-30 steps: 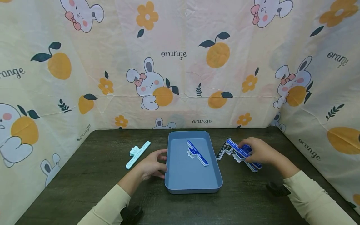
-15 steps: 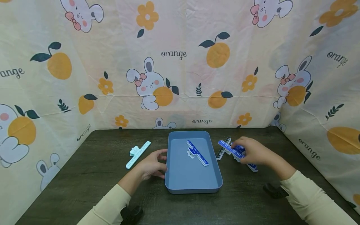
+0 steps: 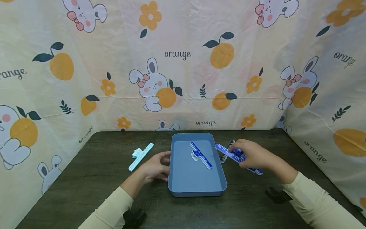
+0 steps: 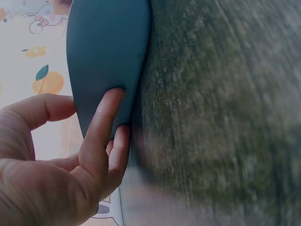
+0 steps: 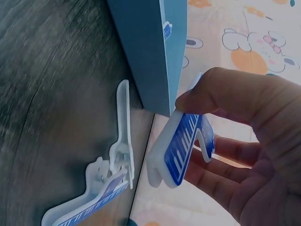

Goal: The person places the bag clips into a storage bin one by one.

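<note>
My right hand (image 3: 254,155) pinches a blue-and-white ruler clip (image 3: 224,151) between thumb and fingers. It is raised beside the right wall of a blue-grey tray (image 3: 197,191). In the right wrist view, the held clip (image 5: 178,149) is tilted above two clips on the table, a white-backed clip (image 5: 123,120) and a blue one (image 5: 91,207). One blue ruler clip (image 3: 202,156) lies inside the tray. My left hand (image 3: 154,167) touches the tray's left wall, its fingers (image 4: 96,127) laid along the outside in the left wrist view.
A mint-green ruler clip (image 3: 140,157) lies on the dark table (image 3: 80,184) left of the tray. Right of it, a black-and-white clip (image 3: 223,158) and another blue clip (image 3: 256,171) lie partly hidden by my right hand. A printed cloth (image 3: 183,82) hangs behind the table.
My right hand has lifted the blue ruler clip off the other clips and moved left with it towards the tray. The left hand and the tray stay where they were.
</note>
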The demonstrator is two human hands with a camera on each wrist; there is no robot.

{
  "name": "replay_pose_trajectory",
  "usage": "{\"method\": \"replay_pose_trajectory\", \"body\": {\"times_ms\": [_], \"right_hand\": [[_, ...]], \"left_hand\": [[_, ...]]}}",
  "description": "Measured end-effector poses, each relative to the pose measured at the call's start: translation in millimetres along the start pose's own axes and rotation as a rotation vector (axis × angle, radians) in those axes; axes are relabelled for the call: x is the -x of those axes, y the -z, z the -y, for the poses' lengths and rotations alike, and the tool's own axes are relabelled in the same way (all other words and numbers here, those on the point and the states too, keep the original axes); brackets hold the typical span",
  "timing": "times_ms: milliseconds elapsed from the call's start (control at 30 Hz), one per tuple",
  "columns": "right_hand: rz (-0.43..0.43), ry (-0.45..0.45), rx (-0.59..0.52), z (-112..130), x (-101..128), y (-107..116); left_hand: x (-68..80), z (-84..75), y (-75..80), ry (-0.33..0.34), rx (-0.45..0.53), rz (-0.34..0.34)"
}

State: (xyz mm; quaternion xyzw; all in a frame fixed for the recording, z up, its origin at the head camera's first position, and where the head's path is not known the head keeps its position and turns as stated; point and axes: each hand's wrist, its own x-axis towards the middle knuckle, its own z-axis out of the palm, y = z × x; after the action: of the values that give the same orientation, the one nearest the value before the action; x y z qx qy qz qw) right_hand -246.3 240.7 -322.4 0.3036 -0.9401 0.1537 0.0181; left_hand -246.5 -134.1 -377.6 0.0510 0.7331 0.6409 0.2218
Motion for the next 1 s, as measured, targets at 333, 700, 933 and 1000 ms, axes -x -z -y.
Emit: {"method": "replay_pose_trajectory", "body": {"times_ms": [333,700,933,1000], "right_hand": [[0.02,0.057,-0.004,14,-8,0],[0.048,0.111,0.055,36,-21,-4],[0.089,0.131,0.058,46,-32,-7],[0.1,0.129,0.058,50,-35,-7]], "left_hand": [[0.3,-1.5,-1.3,0.008,-0.002,-0.002],[-0.9,0.2,-1.6,0.002,-0.008,-0.007],[-0.5,-0.4,-1.4,0.005,-0.01,-0.007],[-0.2,-0.4,-1.1,0.007,-0.01,-0.009]]}}
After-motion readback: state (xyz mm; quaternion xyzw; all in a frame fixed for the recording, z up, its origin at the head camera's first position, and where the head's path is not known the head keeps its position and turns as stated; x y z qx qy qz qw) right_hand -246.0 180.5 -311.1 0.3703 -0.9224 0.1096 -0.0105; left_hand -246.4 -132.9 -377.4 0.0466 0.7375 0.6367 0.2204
